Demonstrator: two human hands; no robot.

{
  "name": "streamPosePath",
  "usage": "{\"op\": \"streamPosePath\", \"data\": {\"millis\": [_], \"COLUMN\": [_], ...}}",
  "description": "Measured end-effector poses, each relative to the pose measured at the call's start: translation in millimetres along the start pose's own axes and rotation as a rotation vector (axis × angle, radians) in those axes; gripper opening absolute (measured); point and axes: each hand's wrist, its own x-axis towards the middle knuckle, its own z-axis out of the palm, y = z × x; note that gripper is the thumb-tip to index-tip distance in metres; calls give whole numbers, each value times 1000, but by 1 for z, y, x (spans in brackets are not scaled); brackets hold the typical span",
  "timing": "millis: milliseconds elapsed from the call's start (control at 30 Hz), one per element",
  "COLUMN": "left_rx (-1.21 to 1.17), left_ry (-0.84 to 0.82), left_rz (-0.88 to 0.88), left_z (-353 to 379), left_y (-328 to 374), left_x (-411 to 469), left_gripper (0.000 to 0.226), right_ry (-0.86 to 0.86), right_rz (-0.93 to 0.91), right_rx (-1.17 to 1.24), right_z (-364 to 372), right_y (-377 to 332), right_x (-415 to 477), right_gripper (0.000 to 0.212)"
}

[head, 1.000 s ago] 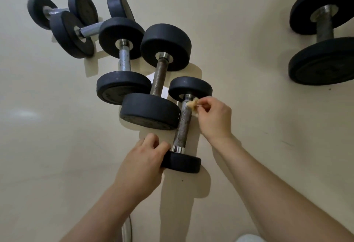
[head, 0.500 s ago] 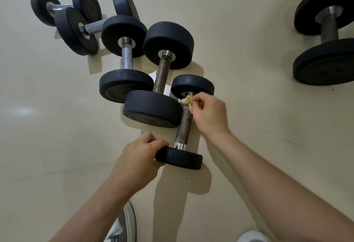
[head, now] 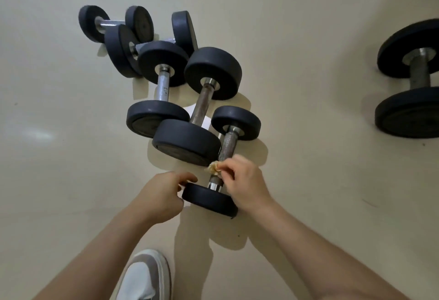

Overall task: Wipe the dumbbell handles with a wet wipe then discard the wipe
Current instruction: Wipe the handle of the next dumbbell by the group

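Wiping step at the near end of the small dumbbell [head: 236, 121], which lies on the floor [head: 320, 157] between the two hands. The right hand [head: 247, 180] pinches a wet wipe [head: 213, 168] in its fingertips and holds it against the handle [head: 228, 144], just ahead of its knuckles. The left hand [head: 159, 192] curls its fingers round the rim of the near head [head: 209, 201], apparently to steady it. The wipe is a small crumpled wad, yellowish tan. It is judged light, soft and damp, so a fingertip pinch should suffice. The dumbbell is judged heavy and rigid, and its round black heads may let it roll, so a hold on a head seems the better brace. The handle is dull grey-brown, rough-textured and possibly rusted, with a bright collar at each end; such a surface may snag the wipe. A larger dumbbell [head: 187, 142] lies just beyond the left hand.
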Motion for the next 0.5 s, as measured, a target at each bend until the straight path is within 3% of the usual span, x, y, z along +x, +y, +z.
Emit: {"op": "streamPosePath", "data": {"millis": [100, 167, 233, 333, 500], "left_rx": [-118, -14, 52, 6, 90], "left_ry": [98, 98, 124, 130, 88], "left_rz": [-26, -5, 16, -28, -17], "left_z": [-12, -5, 1, 0, -7], "left_y": [16, 29, 35, 31, 33], "left_x": [-8, -16, -22, -17, -12], "left_gripper": [20, 35, 48, 51, 52], "right_ry": [178, 247, 151, 9, 199], "right_rz": [105, 152, 122, 43, 175], "right_rx": [-50, -59, -24, -18, -40], "right_z": [-6, -3, 9, 4, -6], "right_y": [12, 16, 7, 0, 16], "right_x": [48, 53, 24, 10, 54], "right_gripper": [10, 10, 9, 5, 6]}}
